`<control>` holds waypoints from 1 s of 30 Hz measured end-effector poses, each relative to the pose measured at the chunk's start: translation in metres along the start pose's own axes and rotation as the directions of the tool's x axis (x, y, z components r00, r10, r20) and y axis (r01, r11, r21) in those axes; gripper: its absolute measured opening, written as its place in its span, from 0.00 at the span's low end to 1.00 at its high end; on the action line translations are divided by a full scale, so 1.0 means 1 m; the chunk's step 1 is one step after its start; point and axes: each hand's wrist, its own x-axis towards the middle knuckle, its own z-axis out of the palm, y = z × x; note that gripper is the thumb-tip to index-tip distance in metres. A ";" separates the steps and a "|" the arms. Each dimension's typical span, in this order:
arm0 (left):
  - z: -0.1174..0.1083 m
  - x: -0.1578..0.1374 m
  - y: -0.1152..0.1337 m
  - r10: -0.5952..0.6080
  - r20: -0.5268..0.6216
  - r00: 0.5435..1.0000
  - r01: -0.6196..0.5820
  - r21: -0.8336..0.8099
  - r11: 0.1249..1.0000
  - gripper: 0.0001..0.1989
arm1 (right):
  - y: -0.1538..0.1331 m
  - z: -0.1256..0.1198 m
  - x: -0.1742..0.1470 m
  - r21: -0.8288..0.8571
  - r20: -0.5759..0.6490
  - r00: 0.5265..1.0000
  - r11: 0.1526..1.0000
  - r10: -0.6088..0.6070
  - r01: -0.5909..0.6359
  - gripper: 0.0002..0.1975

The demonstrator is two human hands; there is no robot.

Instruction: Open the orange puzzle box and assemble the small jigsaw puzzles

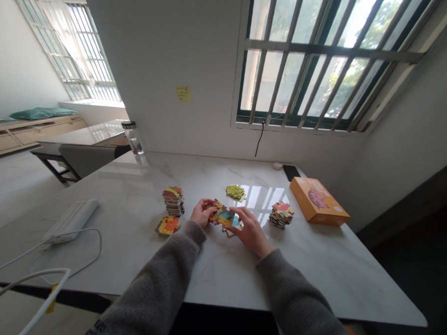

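Note:
Near the middle of the table, my left hand [203, 213] is closed on the left side of some colourful jigsaw puzzle pieces [221, 214], orange and teal. My right hand [250, 230] grips their right end between thumb and fingers. Whether the pieces are fully joined I cannot tell. Below them, partly hidden by my right hand, lie a few pale pieces [227, 232]. To the left rises a tall stack of puzzle pieces [173, 201], with a lower orange and yellow pile [168, 225] in front of it. Green pieces [236, 192] lie beyond my hands.
Right of my hands stands another stack of pieces [281, 214]. An orange box [318, 201] and a black phone [291, 172] lie at the right back. On the left are a white power strip [73, 221] with cables and a clear bottle [134, 139].

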 end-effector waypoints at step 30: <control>0.015 -0.024 0.020 0.209 0.286 0.935 -0.255 0.133 0.958 0.17 | 0.004 0.008 0.002 0.400 0.057 0.957 0.872 0.283 -0.282 0.17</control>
